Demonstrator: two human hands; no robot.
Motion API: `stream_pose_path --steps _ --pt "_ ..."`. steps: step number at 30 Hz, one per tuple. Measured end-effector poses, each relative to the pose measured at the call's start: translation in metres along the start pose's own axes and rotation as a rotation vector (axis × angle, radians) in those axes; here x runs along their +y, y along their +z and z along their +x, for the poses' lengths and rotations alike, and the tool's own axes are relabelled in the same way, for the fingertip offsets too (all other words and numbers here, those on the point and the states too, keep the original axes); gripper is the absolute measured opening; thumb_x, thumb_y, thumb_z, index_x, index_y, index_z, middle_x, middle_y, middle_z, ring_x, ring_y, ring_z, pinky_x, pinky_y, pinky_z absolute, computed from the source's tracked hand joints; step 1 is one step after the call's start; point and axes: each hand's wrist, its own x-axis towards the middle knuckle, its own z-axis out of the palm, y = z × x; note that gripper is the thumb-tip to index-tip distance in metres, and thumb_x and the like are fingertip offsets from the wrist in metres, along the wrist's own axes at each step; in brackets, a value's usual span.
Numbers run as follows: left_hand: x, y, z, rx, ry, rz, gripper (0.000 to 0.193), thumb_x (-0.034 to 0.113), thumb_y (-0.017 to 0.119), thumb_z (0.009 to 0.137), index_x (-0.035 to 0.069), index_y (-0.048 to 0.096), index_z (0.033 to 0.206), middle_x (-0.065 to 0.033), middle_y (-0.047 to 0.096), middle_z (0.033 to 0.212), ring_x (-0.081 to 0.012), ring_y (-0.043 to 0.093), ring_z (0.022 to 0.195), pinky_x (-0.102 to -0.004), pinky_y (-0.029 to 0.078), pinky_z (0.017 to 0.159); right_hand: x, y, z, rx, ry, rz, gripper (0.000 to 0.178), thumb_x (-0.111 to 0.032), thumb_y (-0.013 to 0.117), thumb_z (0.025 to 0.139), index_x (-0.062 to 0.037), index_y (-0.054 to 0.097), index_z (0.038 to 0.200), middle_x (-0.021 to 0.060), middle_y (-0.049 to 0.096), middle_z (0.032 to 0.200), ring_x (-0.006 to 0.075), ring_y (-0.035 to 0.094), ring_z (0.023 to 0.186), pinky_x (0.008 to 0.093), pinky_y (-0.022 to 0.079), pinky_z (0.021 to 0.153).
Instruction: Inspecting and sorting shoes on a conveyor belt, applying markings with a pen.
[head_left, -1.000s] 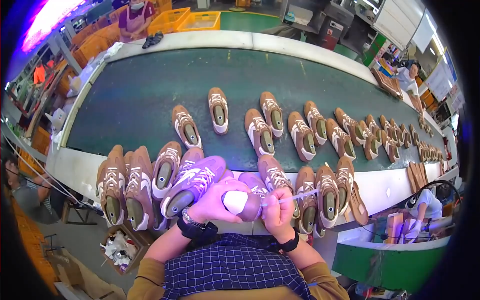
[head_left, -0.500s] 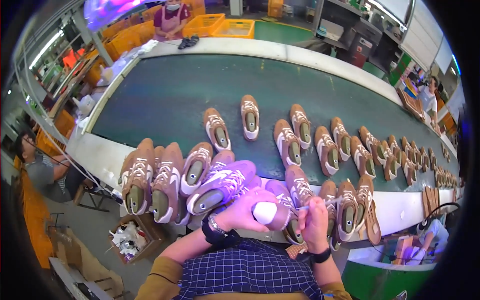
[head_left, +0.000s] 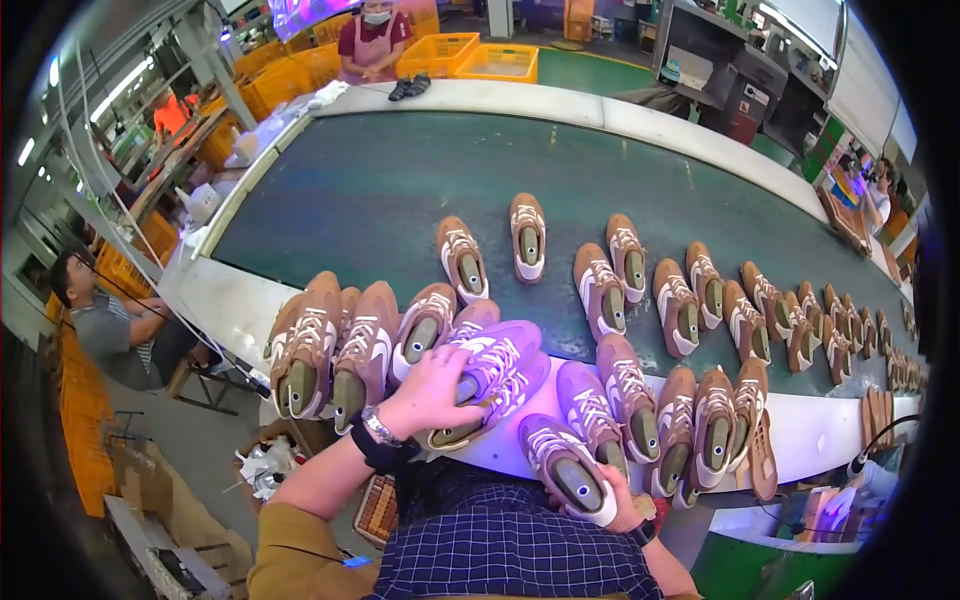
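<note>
My right hand [head_left: 624, 502] grips a brown sneaker [head_left: 566, 466] from its right side, near the heel. That sneaker is upright, toe pointing away, with white laces and an olive shoe last inside. My left hand [head_left: 430, 393] is closed around the heel of another sneaker [head_left: 500, 352], which lies over other shoes and looks purple under the light. Left of it stand more brown sneakers [head_left: 368, 340] in a cluster. Beside the right hand, several sneakers [head_left: 712, 425] line the white table edge. My fingertips under the right-hand shoe are hidden.
A dark green conveyor belt [head_left: 390, 165] carries rows of brown sneakers [head_left: 600, 288] running to the far right. Its white border [head_left: 225, 300] lies between me and the belt. A box of white scraps [head_left: 268, 468] is at lower left. Co-workers sit left and stand beyond the belt.
The sneaker held between both hands has turned upright and is in my right hand alone. My left hand has moved left onto another sneaker. The thin stick in my right hand is no longer visible.
</note>
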Motion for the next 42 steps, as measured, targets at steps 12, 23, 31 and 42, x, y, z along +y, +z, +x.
stream_pose_path --steps 12,23,31,42 --pt "-0.017 0.019 0.014 -0.228 -0.203 0.089 0.071 0.028 0.074 0.055 -0.002 0.040 0.110 -0.0254 0.057 0.092 -0.0419 0.058 0.085 -0.0457 0.048 0.077 -0.004 0.004 -0.013 0.096 -0.149 -0.150 0.063 -0.033 0.048 0.083 0.0020 0.036 0.134 0.0217 0.053 0.122 0.0318 0.060 0.101 0.0439 0.050 0.087" --pt "0.025 0.004 -0.014 0.213 -0.271 -0.812 0.084 0.021 0.080 0.053 0.000 0.034 0.119 -0.0193 0.046 0.118 -0.0242 0.049 0.109 -0.0355 0.040 0.094 -0.034 0.079 -0.012 0.017 -0.660 -0.386 0.063 -0.018 0.060 0.074 0.0041 0.040 0.129 0.0142 0.053 0.122 0.0256 0.054 0.110 0.0372 0.040 0.100" --pt "0.063 0.005 -0.012 0.055 -0.076 -2.005 0.091 0.030 0.079 0.067 0.001 0.029 0.136 -0.0117 0.047 0.126 -0.0231 0.046 0.118 -0.0354 0.038 0.101 -0.043 0.127 0.017 -0.236 -0.662 -0.284 0.072 -0.020 0.067 0.065 0.0037 0.041 0.129 0.0185 0.055 0.121 0.0313 0.059 0.105 0.0413 0.048 0.093" --pt "0.031 0.006 -0.030 0.078 -0.200 -2.247 0.058 0.009 0.055 0.080 -0.001 0.034 0.133 -0.0161 0.047 0.130 -0.0308 0.045 0.121 -0.0445 0.033 0.106 -0.041 0.142 0.023 -0.052 -0.760 -0.199 0.067 -0.019 0.065 0.075 0.0019 0.036 0.132 0.0157 0.051 0.124 0.0289 0.052 0.114 0.0428 0.037 0.103"
